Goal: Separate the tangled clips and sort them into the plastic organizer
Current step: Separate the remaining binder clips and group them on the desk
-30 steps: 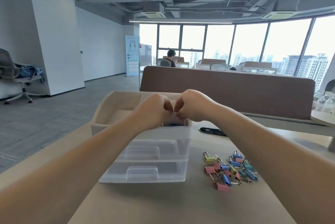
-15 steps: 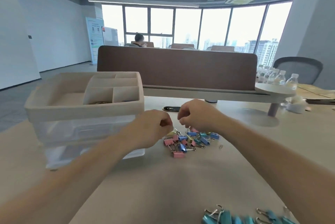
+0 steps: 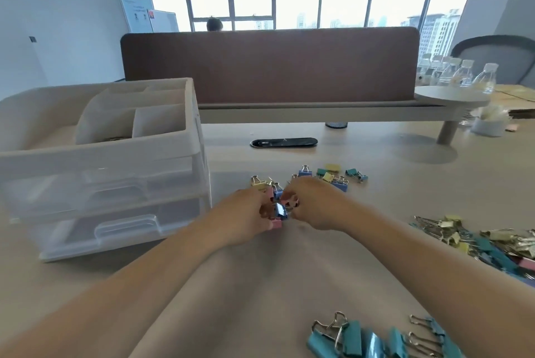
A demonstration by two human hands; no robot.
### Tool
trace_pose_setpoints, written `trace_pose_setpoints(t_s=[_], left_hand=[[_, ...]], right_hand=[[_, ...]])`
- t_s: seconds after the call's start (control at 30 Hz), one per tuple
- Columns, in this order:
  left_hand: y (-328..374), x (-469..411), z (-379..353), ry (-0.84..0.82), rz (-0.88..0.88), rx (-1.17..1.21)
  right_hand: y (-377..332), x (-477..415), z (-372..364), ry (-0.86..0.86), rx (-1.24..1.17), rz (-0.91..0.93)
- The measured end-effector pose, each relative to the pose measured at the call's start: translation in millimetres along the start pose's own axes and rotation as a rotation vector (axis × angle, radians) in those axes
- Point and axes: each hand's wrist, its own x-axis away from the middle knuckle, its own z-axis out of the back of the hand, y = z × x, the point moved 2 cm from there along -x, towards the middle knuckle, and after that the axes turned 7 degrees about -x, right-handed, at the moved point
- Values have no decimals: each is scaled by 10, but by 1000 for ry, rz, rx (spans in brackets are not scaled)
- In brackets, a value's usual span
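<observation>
Mid-desk, just right of the plastic organizer (image 3: 101, 155): tangled clips (image 3: 279, 211), pink and blue, pinched from both sides; lifted or resting on the desk (image 3: 362, 155), cannot tell. On the clump's left side, left hand (image 3: 246, 212) curled, fingertips on a pink clip; on its right side, right hand (image 3: 315, 204) curled, pinching another pink one. Looks like mid-separation, nothing freed from this clump yet. Just behind the hands, toward the far edge, a scatter of loose clips (image 3: 333, 175), yellow, teal and blue, some apparently still linked. Near the right edge, a larger heap (image 3: 486, 241) of teal, yellow, pink and bare-metal clips, touched by neither hand. At the near edge, right of the right forearm, a row of teal clips (image 3: 362, 337), partly cut off by the frame. Organizer at the left side of the desk: divided top tray with something small and dark low in the front-left compartment, possibly clips, too dim to say; two clear drawers below, both pushed in, contents not readable. Judged early in the task: most clips still out on the desk, several piles left to untangle and sort, little or nothing visibly filed. Further out: black oval cable port (image 3: 283, 142) toward the far edge, brown partition (image 3: 269, 65) behind it, water bottles (image 3: 466, 73) above a round shelf (image 3: 451, 95) at the far right corner.
</observation>
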Motion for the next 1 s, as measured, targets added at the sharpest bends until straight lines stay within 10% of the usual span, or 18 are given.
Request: trace_pose_setpoints(t_s=[1.0], left_hand=[[22, 125, -167, 9, -54, 105]], right_hand=[[96, 14, -59, 46, -195, 46]])
